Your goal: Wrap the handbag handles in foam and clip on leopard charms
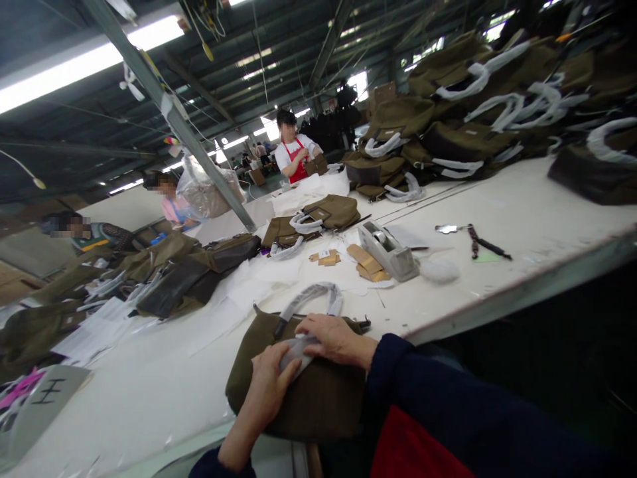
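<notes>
At the table's (517, 226) near edge, the olive bag (323, 405) lies roughly crosswise under both hands, far handle (334, 297) arching beyond them. Left hand (269, 385) and right hand (331, 337) grip its wrapped near handle (294, 352), the left lower

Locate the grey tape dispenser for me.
The grey tape dispenser sits right of centre in the head view, on the white table, beside the brown cardboard pieces and beyond the right hand.

head: worn on head; faces forward and down, tilted; hands near, workshop far
</notes>
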{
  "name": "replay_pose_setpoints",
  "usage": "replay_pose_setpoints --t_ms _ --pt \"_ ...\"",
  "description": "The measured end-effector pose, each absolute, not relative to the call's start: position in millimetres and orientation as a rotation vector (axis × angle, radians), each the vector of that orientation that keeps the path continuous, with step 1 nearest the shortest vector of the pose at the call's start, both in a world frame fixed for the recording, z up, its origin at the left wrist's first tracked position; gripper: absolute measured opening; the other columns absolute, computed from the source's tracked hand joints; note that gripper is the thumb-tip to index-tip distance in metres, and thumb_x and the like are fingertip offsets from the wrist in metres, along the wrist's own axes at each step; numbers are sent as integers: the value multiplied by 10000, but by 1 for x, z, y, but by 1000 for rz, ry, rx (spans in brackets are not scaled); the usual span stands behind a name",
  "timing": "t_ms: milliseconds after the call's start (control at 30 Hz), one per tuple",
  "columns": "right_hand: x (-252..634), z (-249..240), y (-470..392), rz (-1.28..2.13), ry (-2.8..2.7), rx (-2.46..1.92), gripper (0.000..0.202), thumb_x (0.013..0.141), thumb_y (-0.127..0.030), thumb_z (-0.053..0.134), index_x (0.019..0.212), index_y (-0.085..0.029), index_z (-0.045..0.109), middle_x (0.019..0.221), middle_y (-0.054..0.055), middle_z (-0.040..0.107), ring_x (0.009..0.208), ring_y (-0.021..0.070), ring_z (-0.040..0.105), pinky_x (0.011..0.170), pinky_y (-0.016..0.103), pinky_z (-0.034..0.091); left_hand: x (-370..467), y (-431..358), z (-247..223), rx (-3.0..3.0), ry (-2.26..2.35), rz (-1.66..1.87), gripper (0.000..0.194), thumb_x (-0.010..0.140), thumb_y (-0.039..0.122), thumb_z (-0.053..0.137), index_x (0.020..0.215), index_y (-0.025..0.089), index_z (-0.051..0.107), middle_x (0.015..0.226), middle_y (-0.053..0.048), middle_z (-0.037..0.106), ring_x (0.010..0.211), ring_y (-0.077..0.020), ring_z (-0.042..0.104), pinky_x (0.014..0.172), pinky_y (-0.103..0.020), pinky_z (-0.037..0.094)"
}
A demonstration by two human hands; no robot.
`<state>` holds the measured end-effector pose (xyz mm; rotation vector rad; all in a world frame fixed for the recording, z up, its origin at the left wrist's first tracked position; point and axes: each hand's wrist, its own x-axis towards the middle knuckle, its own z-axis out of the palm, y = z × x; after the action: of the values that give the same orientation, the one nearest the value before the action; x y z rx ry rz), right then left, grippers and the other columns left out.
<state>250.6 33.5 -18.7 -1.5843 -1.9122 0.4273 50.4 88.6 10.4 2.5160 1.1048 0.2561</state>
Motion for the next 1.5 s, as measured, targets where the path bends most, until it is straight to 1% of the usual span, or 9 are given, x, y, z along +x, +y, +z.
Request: replay_pose_setpoints --t_ms 267,400,633,800,900,1000,1167,1367,1500 --pt "253 -7 37 589 -1914 -1639 310 854 -361 666 1120 -204 639 1073 60 640 985 217 597 812 305 433 56 85 22 2488 1076 233 119 896 298 486 887 222 576 882 -25 688 879 -235 641 809 -351 442" --pt "247 -15 44 490 -1977 -1704 371 827 -405 699 1146 -227 634 1089 63 633 971 232 610 760 307 429 54 82 19 2524 1136 250 144 881 200 475 1006 238 536 974 -35 695 918 -235 648 834 -357 432" --pt "239 -20 49 464 -1972 -1764 396 792 -447 727 1125 -252 638 1107 52 642 968 245 644 734 305 459 43 74 23 2713 1250 161 222 898 183 477 1114 225 508 1087 -64 650 1011 -257 610 826 -379 412" --pt "233 8 62 430 -2188 -1833 377 769 -375 748 1093 -202 660 1073 100 672 962 285 664 713 315 481 42 78 22 2890 1386 259 480 863 191 572 1331 207 465 1343 -100 537 1212 -284 480 958 -400 379" --pt "232 13 69 532 -2254 -1823 364 767 -346 751 1088 -200 659 1089 100 678 998 288 655 719 309 476 39 81 21 2906 1392 202 550 868 217 589 1392 169 428 1302 -110 570 1209 -288 472 1006 -423 338" --pt "234 2 66 535 -2215 -1771 323 770 -352 747 1051 -229 646 1074 64 658 962 254 649 692 289 453 38 81 24 2893 1382 112 442 875 256 592 1307 185 527 1131 -82 633 1088 -288 515 947 -431 352" --pt "237 -19 47 286 -2120 -1637 242 801 -330 730 978 -229 599 1029 21 606 883 182 607 636 252 379 43 76 29 2922 1375 110 78 862 262 604 902 216 652 979 -47 619 975 -277 509 877 -423 347" --pt "236 -26 36 160 -2046 -1602 206 856 -347 686 977 -234 564 1000 -1 580 827 153 571 580 252 298 47 70 30 3067 1281 184 54 863 174 581 824 209 593 856 -29 625 920 -254 516 935 -436 316" --pt "236 -30 36 137 -2049 -1606 170 887 -355 653 977 -243 561 1018 -4 572 820 142 561 554 246 268 45 70 28 3193 1181 146 67 883 148 563 859 204 593 849 -31 637 879 -247 535 882 -415 345"
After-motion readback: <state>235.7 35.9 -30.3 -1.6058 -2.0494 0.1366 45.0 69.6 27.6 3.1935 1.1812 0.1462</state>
